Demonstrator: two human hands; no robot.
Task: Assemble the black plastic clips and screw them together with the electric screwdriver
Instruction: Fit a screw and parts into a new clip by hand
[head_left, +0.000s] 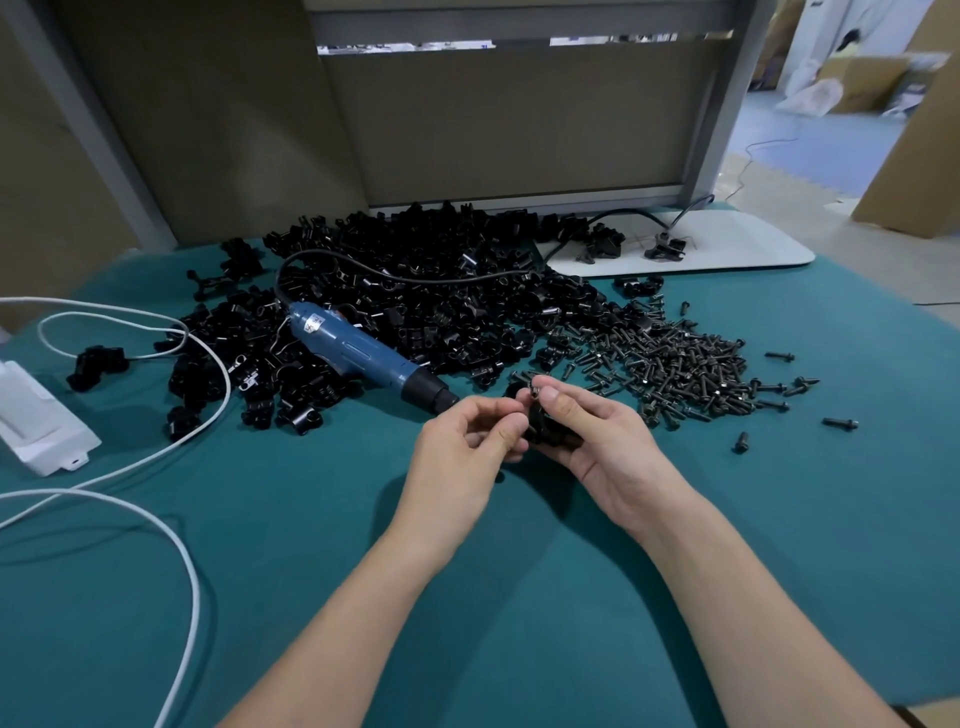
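The left hand pinches the black clip. The right hand cradles it, its thumb seating a screw. The next move is probably to fetch the electric screwdriver, just left of the clip.

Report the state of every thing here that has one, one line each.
black clip, held off the table between both hands.
left hand, fingers curled, pinching the black clip's side.
right hand, gripping the black clip, thumb on top.
electric screwdriver, lying unheld against the clip pile, cord attached.
clip pile, loose heap.
screws, scattered loose.
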